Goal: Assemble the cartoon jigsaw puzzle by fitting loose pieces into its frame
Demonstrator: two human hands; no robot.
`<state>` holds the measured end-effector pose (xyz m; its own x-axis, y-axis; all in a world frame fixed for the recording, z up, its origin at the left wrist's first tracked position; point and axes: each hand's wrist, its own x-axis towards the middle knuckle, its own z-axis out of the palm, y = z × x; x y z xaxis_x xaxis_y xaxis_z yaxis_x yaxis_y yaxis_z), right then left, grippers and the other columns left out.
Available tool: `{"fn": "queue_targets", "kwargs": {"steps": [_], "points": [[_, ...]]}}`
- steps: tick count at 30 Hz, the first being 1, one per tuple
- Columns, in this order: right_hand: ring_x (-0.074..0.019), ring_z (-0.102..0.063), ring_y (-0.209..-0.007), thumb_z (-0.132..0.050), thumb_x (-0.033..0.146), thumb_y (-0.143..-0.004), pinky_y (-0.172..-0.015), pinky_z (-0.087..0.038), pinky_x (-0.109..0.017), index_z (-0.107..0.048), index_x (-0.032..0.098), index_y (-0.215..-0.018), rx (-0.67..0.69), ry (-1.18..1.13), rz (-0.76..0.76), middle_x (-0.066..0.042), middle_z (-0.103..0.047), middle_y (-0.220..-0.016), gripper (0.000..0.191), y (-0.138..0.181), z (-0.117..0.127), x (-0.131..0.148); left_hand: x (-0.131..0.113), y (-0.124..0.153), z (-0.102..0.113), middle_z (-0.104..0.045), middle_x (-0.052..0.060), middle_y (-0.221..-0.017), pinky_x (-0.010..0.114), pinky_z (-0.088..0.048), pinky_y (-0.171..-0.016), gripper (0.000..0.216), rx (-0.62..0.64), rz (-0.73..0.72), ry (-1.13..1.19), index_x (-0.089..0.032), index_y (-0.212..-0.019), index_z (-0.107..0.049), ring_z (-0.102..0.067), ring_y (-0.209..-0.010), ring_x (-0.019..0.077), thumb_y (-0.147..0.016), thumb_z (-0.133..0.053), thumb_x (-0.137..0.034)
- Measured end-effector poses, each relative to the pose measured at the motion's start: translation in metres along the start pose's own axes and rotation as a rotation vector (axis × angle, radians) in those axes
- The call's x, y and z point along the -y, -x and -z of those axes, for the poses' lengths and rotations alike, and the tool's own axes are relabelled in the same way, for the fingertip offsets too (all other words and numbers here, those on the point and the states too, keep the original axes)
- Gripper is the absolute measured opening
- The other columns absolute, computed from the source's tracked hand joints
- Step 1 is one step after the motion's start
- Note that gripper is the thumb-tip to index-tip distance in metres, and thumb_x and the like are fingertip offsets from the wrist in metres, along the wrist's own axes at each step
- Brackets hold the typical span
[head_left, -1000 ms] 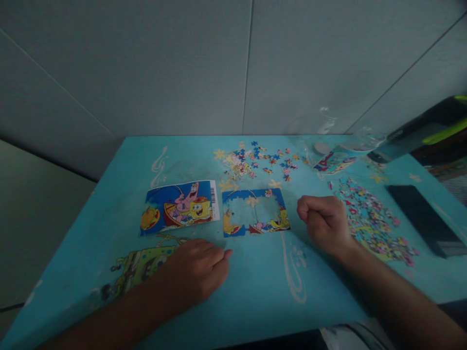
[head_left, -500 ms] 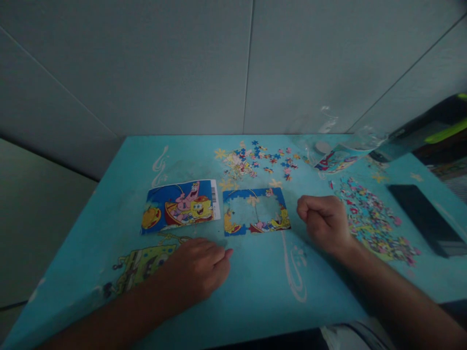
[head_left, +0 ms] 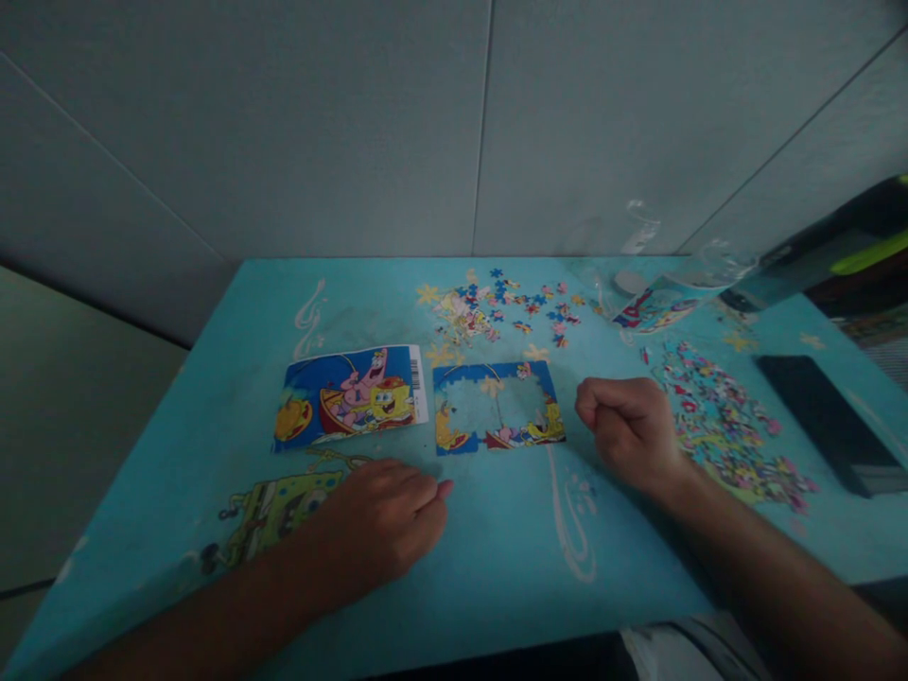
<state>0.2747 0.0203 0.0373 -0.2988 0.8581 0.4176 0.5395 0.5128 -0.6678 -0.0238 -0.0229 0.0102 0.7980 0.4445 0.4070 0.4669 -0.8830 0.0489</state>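
My left hand [head_left: 390, 520] rests on the table in front of the picture card, its fingers curled closed and nothing showing in it. To the right of the puzzle frame, my right hand [head_left: 628, 426] is balled into a fist, with no object visible in it. Between and beyond the hands lies a partly joined jigsaw puzzle [head_left: 464, 443]: a blue-edged border of linked pieces around a bare middle, with a gap in its lower edge. Left of it is the picture card [head_left: 375, 397], showing cartoon figures in a boat. Loose jigsaw pieces [head_left: 468, 317] are scattered behind the border.
A second, larger heap of mixed jigsaw pieces [head_left: 730, 426] spreads right of my right hand. Past it lies a dark phone-like slab [head_left: 829, 416]. A clear plastic container with a label [head_left: 663, 301] lies at the back right, beside a dark bottle-like object [head_left: 815, 251]. A wall closes the far edge.
The view has shifted very slightly. Both hands stay in place, and the puzzle and pieces have not moved.
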Motion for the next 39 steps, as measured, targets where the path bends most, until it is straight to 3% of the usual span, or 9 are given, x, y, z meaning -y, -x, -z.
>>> {"fn": "queue_targets", "kwargs": {"steps": [39], "points": [[-0.0076,-0.036,-0.040,-0.038,0.005,-0.065,-0.045,-0.027,-0.023,-0.043,0.021,-0.055,0.042,0.007,-0.004,0.007,-0.040,-0.047,0.019,0.0016,0.0003,-0.0026,-0.0010,0.0012,-0.0026,-0.048,-0.002,-0.058,0.035,-0.031,-0.050,0.040,0.016,0.000,-0.028,-0.019,-0.062,-0.049,-0.044,-0.051,0.0148,-0.100,-0.050,-0.007]]}}
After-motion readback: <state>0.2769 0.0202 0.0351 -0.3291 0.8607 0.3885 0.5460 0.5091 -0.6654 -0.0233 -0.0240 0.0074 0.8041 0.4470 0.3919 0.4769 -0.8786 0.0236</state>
